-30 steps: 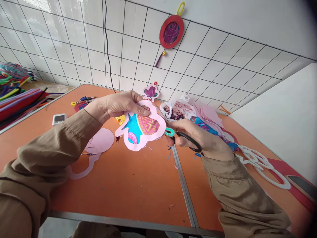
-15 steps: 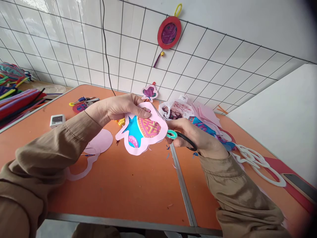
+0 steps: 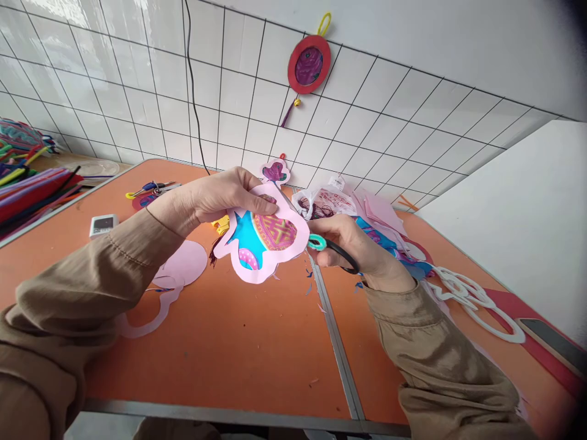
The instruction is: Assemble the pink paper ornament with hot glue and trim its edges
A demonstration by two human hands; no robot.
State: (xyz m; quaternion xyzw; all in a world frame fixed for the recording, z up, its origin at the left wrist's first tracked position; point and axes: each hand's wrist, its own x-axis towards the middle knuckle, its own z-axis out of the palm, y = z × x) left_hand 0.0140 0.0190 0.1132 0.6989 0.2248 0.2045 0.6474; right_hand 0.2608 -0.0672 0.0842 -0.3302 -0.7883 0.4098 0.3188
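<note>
My left hand pinches the upper edge of a pink gourd-shaped paper cutout with a blue, pink and patterned picture in its middle, held above the orange table. My right hand is closed round the handles of black and teal scissors, whose blades reach under the cutout's right edge. Tiny paper snippets lie on the table below the cutout.
Pink paper offcuts lie at the left. Pipe cleaners, a small white device and a second pair of scissors sit further left. Paper scraps, a plastic bag and white cut outlines crowd the right. A red ornament hangs on the tiled wall.
Both hands and the cutout have shifted slightly upward and left in view; the scissors stay at the cutout's right edge and a few more snippets lie beneath.
</note>
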